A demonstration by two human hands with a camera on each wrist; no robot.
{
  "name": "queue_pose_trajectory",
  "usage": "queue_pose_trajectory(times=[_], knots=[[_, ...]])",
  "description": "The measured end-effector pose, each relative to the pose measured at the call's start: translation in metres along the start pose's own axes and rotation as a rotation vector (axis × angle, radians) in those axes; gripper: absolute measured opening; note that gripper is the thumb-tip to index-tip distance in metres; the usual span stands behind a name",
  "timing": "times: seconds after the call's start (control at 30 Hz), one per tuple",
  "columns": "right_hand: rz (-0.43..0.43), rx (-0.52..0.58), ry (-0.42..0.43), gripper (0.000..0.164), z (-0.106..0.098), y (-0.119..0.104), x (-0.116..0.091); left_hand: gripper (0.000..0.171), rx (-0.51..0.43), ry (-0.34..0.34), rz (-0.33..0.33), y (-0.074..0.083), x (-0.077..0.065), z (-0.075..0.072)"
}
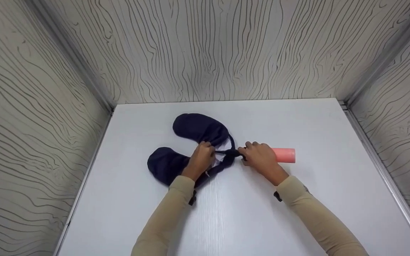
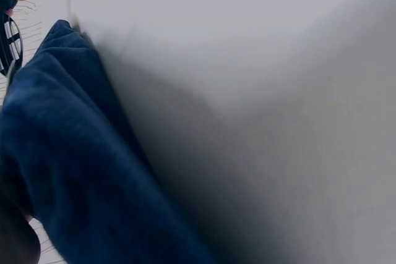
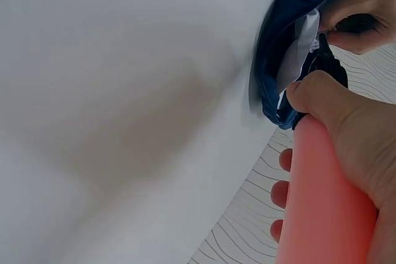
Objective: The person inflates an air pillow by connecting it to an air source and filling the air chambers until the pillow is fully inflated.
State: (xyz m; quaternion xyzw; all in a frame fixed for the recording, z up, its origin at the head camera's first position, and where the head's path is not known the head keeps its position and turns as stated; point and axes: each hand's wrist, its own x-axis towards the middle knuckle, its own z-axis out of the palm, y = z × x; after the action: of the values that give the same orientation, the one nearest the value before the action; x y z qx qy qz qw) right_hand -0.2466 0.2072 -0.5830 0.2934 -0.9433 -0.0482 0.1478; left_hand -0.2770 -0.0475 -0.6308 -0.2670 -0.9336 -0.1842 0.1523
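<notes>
A navy U-shaped neck pillow point(image 1: 196, 127) lies on the white table, its two rounded ends to the left. My left hand point(image 1: 200, 157) pinches the fabric near its curved right side. Between the hands, narrow dark bands of the cover come together, and white material point(image 3: 296, 63) shows inside an opening. My right hand point(image 1: 262, 157) grips a pink cylinder point(image 3: 325, 199), its thumb at the end that meets the navy cloth. The cylinder's other end sticks out to the right. Navy fabric point(image 2: 80, 134) fills the left side of the left wrist view.
The white table point(image 1: 333, 213) extends around the pillow. Wood-grain patterned panels stand behind it point(image 1: 205, 53) and along both sides, with metal edge strips at the corners.
</notes>
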Motion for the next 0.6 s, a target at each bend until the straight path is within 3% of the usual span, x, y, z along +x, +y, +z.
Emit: queue_pose_trajectory(times=[0.3,0.6], knots=[[-0.016,-0.002,0.041,0.029,0.0089,0.0048,-0.0007,0.010,-0.122,0.074,0.044,-0.0023,-0.0012,-0.0020],[-0.016,0.026,0.054,0.029,0.0099,0.0052,-0.0003,0.006,-0.161,0.085,0.046,-0.0056,-0.0013,-0.0020]])
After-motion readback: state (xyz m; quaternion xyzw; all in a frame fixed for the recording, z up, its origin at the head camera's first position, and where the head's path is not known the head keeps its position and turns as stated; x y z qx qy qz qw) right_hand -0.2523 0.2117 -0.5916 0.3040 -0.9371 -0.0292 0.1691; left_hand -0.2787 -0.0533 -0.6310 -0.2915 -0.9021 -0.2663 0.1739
